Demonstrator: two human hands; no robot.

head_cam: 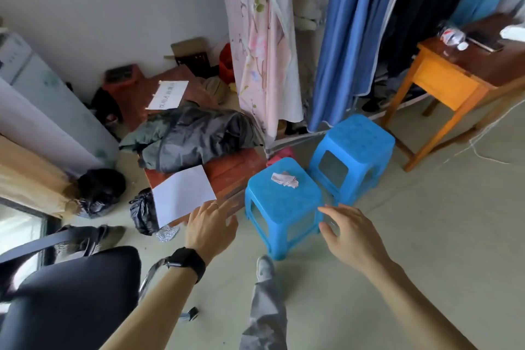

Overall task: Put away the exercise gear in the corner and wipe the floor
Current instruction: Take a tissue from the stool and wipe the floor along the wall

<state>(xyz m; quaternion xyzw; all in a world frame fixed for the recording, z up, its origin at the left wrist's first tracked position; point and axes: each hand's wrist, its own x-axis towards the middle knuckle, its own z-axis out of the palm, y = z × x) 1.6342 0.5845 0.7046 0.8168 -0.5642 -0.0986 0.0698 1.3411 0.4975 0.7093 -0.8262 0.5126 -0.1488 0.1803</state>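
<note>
We have both hands out in front of us, low over the floor (pixel 412 250), holding nothing; the left hand (pixel 211 224) has its fingers straight and a little spread, thumb out to the side; the right hand (pixel 350 231) is the same, fingers straight and fanned.

The near stool (pixel 284 204) stands upright between the two hands and just ahead of the fingertips; its top is squarish, so it has no long axis to line up with. The right fingertips lie just beside its right front corner, and we cannot tell if they touch; the left thumb is just short of its left side, with the rest of that hand over the edge of the board (pixel 235 167) and the paper (pixel 183 196). The right hand looks slightly nearer. A crumpled wad (pixel 285 179) lies on the seat; a second stool (pixel 352 148) stands just behind, to the right.

We cannot pick out the gear for certain; it may be in the clutter in the corner (pixel 159 74), beyond the board and the dark jacket (pixel 193 136), ahead and to the left of our fingers. We judge that the stool comes first, gripped from both sides; nothing is wiped yet.
</note>
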